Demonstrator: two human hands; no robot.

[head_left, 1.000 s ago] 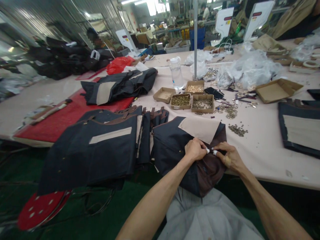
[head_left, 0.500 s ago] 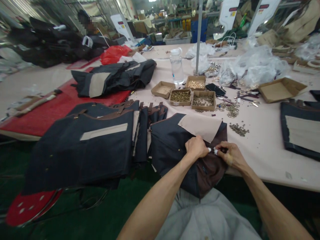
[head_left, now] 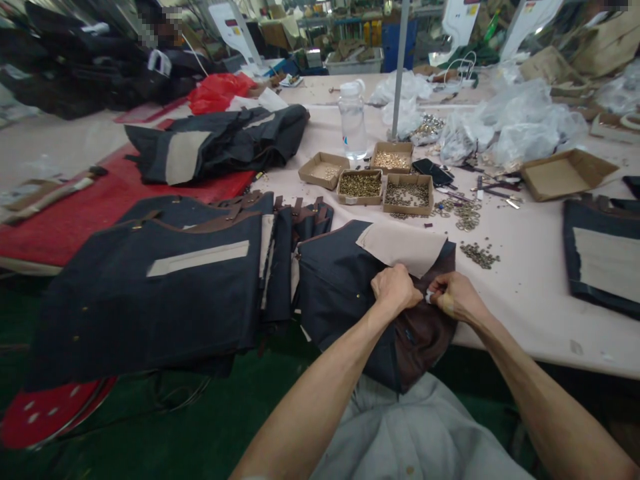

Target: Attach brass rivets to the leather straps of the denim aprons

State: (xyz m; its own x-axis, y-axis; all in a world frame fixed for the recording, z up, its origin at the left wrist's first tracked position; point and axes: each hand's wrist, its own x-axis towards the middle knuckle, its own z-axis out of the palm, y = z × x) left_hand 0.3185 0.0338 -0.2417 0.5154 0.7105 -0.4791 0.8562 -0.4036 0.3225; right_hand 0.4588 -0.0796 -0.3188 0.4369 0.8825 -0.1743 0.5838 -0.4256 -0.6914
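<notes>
A dark blue fabric piece (head_left: 335, 280) with a beige panel and a brown section hangs over the table's front edge before me. My left hand (head_left: 397, 291) is closed on it, gripping the cloth just below the beige panel. Close by on the right, my right hand (head_left: 457, 295) pinches at the brown section (head_left: 425, 343), with something white at its fingertips. Whatever lies between those fingers is too small to make out. A small brass-coloured stud shows on the dark cloth left of my left hand.
Stacked dark fabric pieces (head_left: 200, 293) lie to the left. Small cardboard boxes (head_left: 359, 187) of metal studs stand behind the work, near a clear bottle (head_left: 353, 123) and a phone (head_left: 433, 172). Loose metal fittings (head_left: 479, 255) lie to the right. A metal pole (head_left: 400, 73) rises behind.
My two hands have come slightly closer together, and the white at my left fingertips no longer shows. The view has shifted a little; the dark fabric piece stays in place.
</notes>
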